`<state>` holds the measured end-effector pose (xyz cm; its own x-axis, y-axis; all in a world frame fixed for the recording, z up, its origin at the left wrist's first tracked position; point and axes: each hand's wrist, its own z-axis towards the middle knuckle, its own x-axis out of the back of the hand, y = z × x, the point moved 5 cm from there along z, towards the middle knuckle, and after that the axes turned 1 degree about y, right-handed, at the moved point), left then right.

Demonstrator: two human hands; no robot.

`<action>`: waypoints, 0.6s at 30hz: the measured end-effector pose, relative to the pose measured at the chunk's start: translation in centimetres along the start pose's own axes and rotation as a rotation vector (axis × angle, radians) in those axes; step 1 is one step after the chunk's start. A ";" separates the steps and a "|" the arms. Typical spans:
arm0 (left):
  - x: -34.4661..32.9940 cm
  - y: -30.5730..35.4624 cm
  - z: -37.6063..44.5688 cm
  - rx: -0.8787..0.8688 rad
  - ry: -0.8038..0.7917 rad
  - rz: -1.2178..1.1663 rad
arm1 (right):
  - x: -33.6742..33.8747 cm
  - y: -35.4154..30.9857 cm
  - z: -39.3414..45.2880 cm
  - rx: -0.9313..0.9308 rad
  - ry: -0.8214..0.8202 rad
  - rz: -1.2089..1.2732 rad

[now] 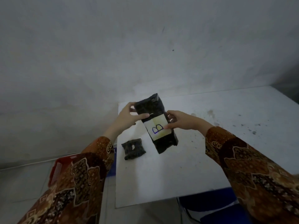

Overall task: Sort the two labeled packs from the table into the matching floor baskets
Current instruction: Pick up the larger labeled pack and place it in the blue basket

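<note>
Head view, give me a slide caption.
Both hands hold pack B above the table; a smaller pack lies below.

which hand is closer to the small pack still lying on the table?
Left. The left hand grips the upper end of the B pack, up and slightly right of the small pack. The right hand holds the B pack's far side, farther away.

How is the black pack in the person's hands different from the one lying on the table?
The held pack is long, lifted by the left hand and right hand, and shows a label marked B. The small pack is shorter, lies untouched on the table, label unreadable. Both have dark wrapping.
</note>
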<state>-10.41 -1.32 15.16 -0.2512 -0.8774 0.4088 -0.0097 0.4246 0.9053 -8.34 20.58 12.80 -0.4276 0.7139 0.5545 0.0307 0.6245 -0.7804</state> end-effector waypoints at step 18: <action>-2.4 -0.5 -2.4 -0.120 -0.285 0.332 | 0.9 -1.8 -2.9 0.225 0.302 0.018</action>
<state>-7.44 0.01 14.01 -0.4788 -0.5944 0.6461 0.2240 0.6288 0.7446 -6.17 21.06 15.52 -0.1418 0.8061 0.5745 -0.1783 0.5501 -0.8158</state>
